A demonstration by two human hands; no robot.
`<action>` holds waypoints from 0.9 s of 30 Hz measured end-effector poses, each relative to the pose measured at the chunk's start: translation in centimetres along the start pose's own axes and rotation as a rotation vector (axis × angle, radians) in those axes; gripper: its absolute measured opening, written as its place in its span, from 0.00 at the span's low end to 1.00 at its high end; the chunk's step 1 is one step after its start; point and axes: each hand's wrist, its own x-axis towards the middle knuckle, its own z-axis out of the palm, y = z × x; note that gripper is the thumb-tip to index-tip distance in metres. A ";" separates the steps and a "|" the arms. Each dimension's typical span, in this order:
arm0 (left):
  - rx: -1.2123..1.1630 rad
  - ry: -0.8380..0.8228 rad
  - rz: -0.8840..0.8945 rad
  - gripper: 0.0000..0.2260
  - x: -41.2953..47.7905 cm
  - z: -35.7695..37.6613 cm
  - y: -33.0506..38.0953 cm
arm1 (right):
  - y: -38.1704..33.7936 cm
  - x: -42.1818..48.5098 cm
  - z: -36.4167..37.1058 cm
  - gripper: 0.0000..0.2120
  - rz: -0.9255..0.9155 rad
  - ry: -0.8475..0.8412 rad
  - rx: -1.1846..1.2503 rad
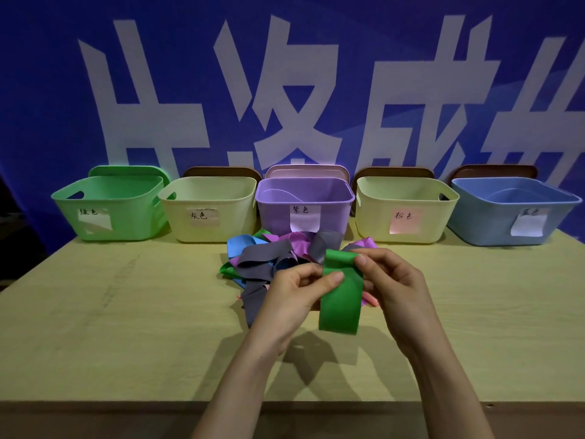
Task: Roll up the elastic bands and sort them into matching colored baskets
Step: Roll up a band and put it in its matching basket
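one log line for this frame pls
phase: roll | left hand: pinches green band | right hand: pinches band's folded top | pile of bands: on table before purple basket | green basket: far left

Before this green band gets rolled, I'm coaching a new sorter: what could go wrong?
The left grip and right grip only pinch the green band near its top; its long tail hangs unrolled, so the roll could spring loose. That tail hangs close to the pile of bands and might drag one along. The green basket stands far left; a loose roll could unwind on the way.
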 end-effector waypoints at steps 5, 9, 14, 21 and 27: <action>-0.001 -0.011 -0.025 0.06 0.1 -0.5 0.2 | 0.2 -0.2 0.0 0.14 -0.034 0.003 -0.054; -0.031 -0.031 -0.047 0.08 0.1 -0.7 0.4 | -0.2 -0.4 0.1 0.12 -0.058 -0.016 -0.084; -0.059 -0.059 -0.040 0.12 0.1 -0.8 0.4 | -0.4 -0.2 -0.2 0.14 -0.118 -0.042 -0.174; -0.060 0.029 -0.053 0.16 0.2 -0.2 0.4 | -0.2 -0.2 0.1 0.15 -0.116 -0.076 -0.211; -0.136 0.083 -0.001 0.15 0.3 -0.2 0.1 | 0.5 -0.4 0.2 0.19 0.000 -0.131 -0.196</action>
